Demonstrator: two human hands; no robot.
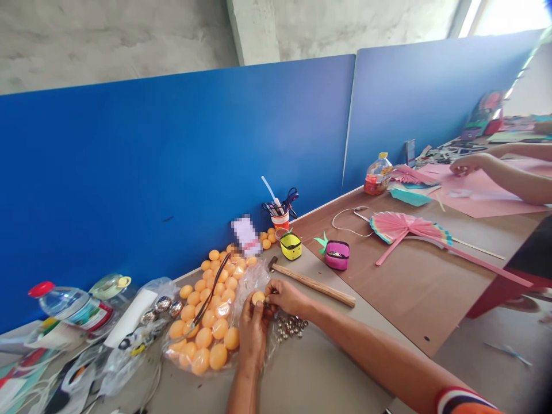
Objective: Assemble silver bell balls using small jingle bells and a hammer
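My left hand (253,330) is closed around a small orange ball (258,297), which looks like a table-tennis ball. Pinched fingers of my right hand (287,298) meet the ball's right side; anything between those fingertips is hidden. Just below my right hand lies a pile of small shiny metal pieces (292,326), too small to name. To the left, a clear plastic bag (254,275) and many orange balls (219,329) spread over the table, with a dark cord (211,296) across them. Beyond my right hand rests a hammer (317,283) with a wooden handle.
A yellow pouch (291,247) and a magenta pouch (337,255) stand behind the hammer. Bottles (80,307), steel balls (163,303) and cables crowd the left. A pink fan (405,227) lies right, near another person's arm (513,181). A blue partition (172,172) bounds the back.
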